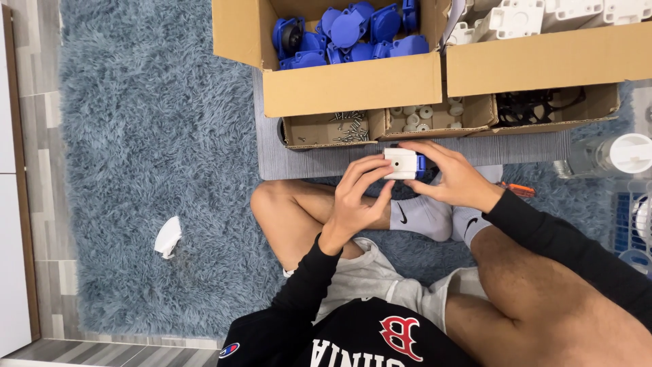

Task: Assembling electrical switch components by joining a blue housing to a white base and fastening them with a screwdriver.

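We sit cross-legged on a shaggy blue-grey rug (149,136), both hands up over our feet. Left hand (356,197) and right hand (451,180) both grasp one small white plastic housing (401,163), held in the air between them, just in front of the cardboard boxes. Left fingers curl round its near and left sides, thumb pressing from below; right fingers wrap its far side, where a blue plastic part (421,163) peeks out against the housing. Neither hand is released; both clamp the same piece.

Just beyond it: a shallow cardboard tray of screws (350,128), next to it a compartment of small white round washers or caps (421,117), then one with black rings (533,107). Behind those, a big box of blue flap covers (353,30) and a box of white housings (543,17). An orange-handled tool (519,190) lies on the rug near our right wrist, partly hidden. A crumpled white scrap (168,238) sits well apart to the left.

Judgement: the step looks like seating the blue part into the white housing. To do it well we'd keep the housing square between both hands, press evenly with thumbs so the blue piece goes in straight rather than cocked, and hold it low over the lap so anything dropped stays out of the rug pile.
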